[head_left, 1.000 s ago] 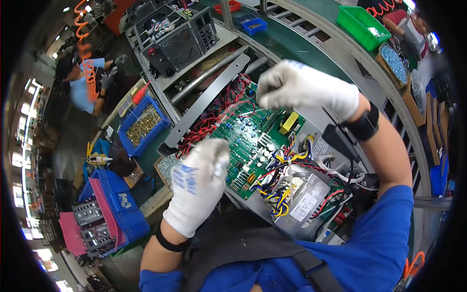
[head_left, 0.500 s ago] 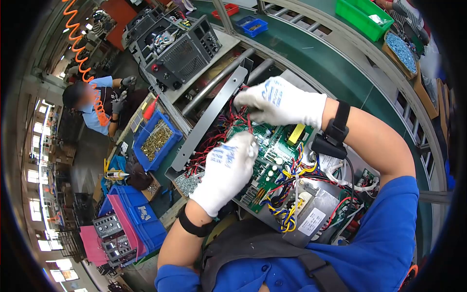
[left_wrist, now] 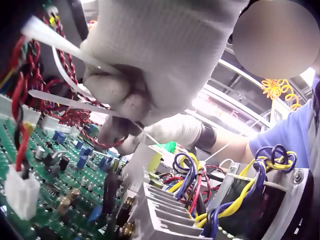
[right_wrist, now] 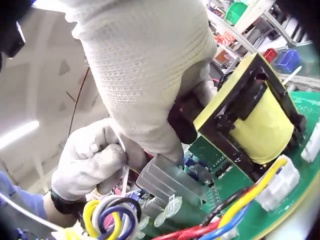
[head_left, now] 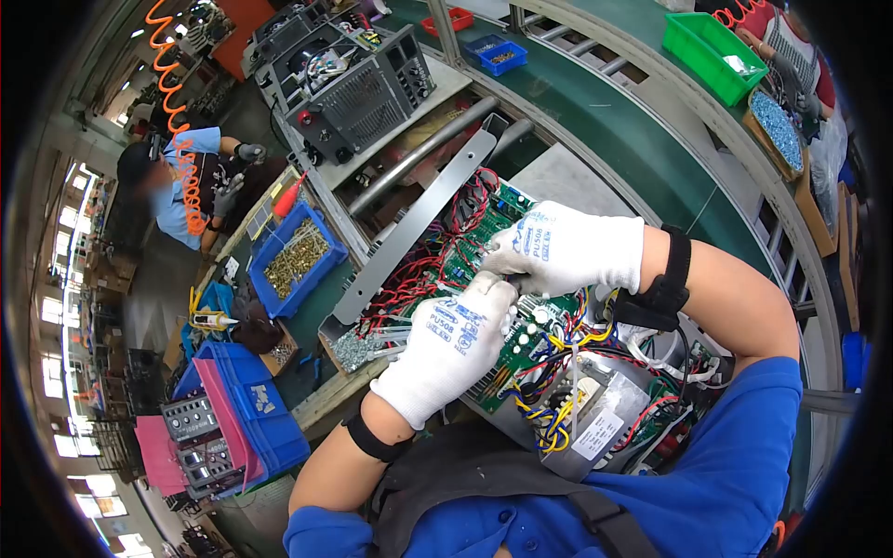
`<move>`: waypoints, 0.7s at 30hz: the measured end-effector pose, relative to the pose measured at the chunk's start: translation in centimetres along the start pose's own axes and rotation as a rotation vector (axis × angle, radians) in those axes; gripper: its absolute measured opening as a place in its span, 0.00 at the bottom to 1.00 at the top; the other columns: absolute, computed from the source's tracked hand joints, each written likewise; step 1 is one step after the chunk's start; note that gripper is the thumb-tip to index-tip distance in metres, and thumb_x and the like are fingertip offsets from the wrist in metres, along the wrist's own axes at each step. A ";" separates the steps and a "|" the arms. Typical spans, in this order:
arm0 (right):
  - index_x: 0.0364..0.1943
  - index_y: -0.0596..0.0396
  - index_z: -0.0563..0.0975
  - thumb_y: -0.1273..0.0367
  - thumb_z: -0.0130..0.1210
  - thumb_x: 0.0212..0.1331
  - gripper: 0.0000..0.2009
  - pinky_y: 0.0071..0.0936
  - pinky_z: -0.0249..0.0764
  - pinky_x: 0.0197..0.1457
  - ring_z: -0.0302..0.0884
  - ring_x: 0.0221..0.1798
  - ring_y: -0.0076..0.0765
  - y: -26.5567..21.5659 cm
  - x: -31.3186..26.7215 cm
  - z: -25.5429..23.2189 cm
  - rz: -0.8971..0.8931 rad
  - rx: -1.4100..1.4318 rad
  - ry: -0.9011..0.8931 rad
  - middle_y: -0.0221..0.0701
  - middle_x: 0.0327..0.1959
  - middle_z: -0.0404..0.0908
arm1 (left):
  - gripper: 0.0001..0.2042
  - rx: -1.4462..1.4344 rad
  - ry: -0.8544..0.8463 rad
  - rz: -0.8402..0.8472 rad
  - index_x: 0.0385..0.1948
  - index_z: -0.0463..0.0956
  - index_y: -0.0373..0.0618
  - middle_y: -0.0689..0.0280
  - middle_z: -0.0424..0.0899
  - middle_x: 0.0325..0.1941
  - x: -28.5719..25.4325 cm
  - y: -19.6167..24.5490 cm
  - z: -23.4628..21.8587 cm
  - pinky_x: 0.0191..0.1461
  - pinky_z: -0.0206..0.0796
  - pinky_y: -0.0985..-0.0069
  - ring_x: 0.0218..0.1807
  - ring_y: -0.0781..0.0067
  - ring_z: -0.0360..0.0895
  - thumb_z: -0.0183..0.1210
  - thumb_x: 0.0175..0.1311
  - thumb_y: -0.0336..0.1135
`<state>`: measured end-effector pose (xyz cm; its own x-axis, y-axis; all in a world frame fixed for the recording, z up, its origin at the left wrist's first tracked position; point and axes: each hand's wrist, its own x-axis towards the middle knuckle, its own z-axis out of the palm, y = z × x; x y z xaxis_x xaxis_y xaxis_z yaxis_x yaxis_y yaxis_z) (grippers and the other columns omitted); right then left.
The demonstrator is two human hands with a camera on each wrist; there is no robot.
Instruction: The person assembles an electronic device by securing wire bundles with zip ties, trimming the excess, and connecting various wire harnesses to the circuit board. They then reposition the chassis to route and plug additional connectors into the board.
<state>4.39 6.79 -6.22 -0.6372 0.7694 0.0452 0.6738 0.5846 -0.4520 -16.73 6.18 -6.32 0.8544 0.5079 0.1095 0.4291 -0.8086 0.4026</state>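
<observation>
My gloved left hand [head_left: 451, 344] is over the green circuit board [left_wrist: 55, 185], with white cable ties [left_wrist: 65, 47] gripped in its curled fingers. The ties' ends stick out on both sides of the fist. Fingertip to fingertip with it, my gloved right hand [head_left: 567, 251] bends its fingers over the middle of the board. Twisted red wires [left_wrist: 90, 142] run to the right fingertips, which pinch them. In the right wrist view, the right fingers reach down behind a finned heat sink [right_wrist: 165, 180], beside a yellow transformer [right_wrist: 265, 125]. The right palm's inside is hidden.
A grey metal panel [head_left: 419, 219] stands along the board's far edge. Bundled yellow and blue wires [head_left: 558, 428] lie near a metal box [head_left: 609, 409]. At left are a blue bin of brass screws [head_left: 298, 260] and a box of small metal parts [head_left: 358, 352]. Another person [head_left: 186, 186] works beyond.
Both hands came together over the board. The right hand went left to the red wires, then back toward me with them; the left hand moved right and forward to meet it.
</observation>
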 end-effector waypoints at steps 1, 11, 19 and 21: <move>0.50 0.50 0.79 0.64 0.64 0.48 0.21 0.36 0.75 0.44 0.79 0.43 0.46 0.2 0.0 0.0 0.036 -0.024 -0.132 0.34 0.37 0.81 | 0.06 -0.034 0.046 0.002 0.38 0.73 0.44 0.60 0.78 0.38 0.2 -0.1 0.1 0.36 0.73 0.66 0.36 0.58 0.80 0.53 0.60 0.27; 0.35 0.53 0.78 0.66 0.57 0.53 0.09 0.37 0.72 0.40 0.78 0.36 0.47 0.5 0.7 -0.3 0.108 0.240 0.206 0.38 0.30 0.80 | 0.05 -0.257 0.501 -0.060 0.38 0.76 0.39 0.55 0.80 0.33 2.1 -0.7 1.1 0.36 0.70 0.70 0.33 0.56 0.79 0.55 0.64 0.27; 0.38 0.49 0.81 0.64 0.60 0.53 0.10 0.36 0.74 0.42 0.79 0.38 0.44 3.7 0.8 0.3 0.224 0.149 0.251 0.35 0.32 0.80 | 0.06 -0.181 0.420 -0.351 0.38 0.73 0.41 0.51 0.79 0.31 2.5 -1.6 -0.3 0.38 0.67 0.59 0.33 0.46 0.77 0.49 0.67 0.31; 0.37 0.47 0.82 0.64 0.60 0.52 0.09 0.36 0.75 0.43 0.80 0.41 0.43 4.3 1.1 1.0 0.102 0.056 0.354 0.32 0.35 0.81 | 0.07 -0.169 0.289 -0.361 0.36 0.72 0.42 0.51 0.79 0.31 3.3 -1.2 -0.8 0.37 0.67 0.58 0.34 0.46 0.77 0.48 0.69 0.34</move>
<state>6.25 9.86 -8.98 -0.3924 0.8701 0.2982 0.6990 0.4929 -0.5181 -14.67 9.05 -5.75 0.5334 0.8278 0.1737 0.6089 -0.5183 0.6005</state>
